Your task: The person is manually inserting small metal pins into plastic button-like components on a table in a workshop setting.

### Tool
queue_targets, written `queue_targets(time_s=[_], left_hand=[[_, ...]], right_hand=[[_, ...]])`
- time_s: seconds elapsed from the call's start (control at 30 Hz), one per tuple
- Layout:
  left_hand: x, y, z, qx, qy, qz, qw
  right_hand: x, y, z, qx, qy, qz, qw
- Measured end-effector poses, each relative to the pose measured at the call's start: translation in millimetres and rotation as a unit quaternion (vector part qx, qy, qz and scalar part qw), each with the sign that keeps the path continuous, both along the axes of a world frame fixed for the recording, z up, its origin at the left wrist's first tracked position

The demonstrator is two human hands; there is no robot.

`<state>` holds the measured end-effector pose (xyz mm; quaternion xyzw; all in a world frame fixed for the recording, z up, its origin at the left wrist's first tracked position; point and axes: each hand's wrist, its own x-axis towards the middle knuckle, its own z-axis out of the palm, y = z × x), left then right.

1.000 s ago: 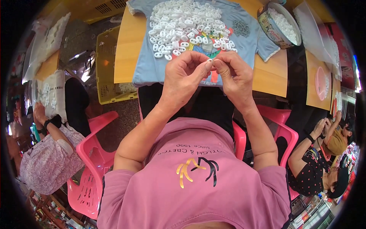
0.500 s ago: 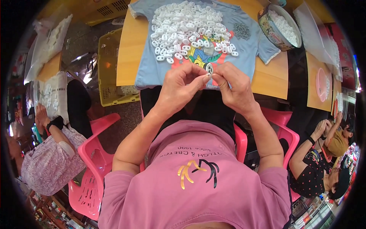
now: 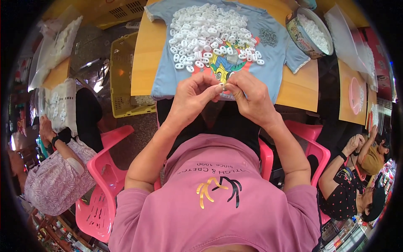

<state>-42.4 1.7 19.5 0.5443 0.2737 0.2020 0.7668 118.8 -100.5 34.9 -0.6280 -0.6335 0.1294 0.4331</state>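
Observation:
Near the table's front edge, my left hand [image 3: 191, 97] and my right hand [image 3: 253, 97] meet fingertip to fingertip. Both are closed in a pinch on a small pale piece [image 3: 221, 85], mostly hidden by the fingers; its exact kind does not show. Just beyond them, a blue T-shirt [image 3: 165, 77] with a coloured cartoon print lies spread over the table. On it is a big heap of white oval plastic pieces [image 3: 203, 33] with two holes each. A small pile of grey metal parts [image 3: 267, 38], too small to make out, lies right of the heap.
A round patterned tub [image 3: 298, 35] of white pieces stands at the table's right. Left of the wooden table [image 3: 142, 63] is a yellow crate [image 3: 121, 75]. Pink chairs [image 3: 103, 176] flank me. People work at side tables, one at left [image 3: 58, 180], others at right [image 3: 344, 185].
My two hands have shifted slightly left and a little nearer to me, still pinched together. The view has moved slightly; the heap and the grey parts look the same.

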Motion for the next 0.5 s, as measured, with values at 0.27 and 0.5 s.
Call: queue_targets(time_s=[0.27, 0.5], left_hand=[[-1.2, -9.3, 1.2, 0.06, -0.007, 0.048, 0.997], [-6.8, 5.4, -3.2, -0.043, -0.031, 0.05, 0.997]], right_hand=[[-11.4, 4.9, -13.0, -0.002, 0.068, -0.025, 0.997], [-4.2, 13.7, -7.9, -0.118, 0.206, 0.002, 0.971]])
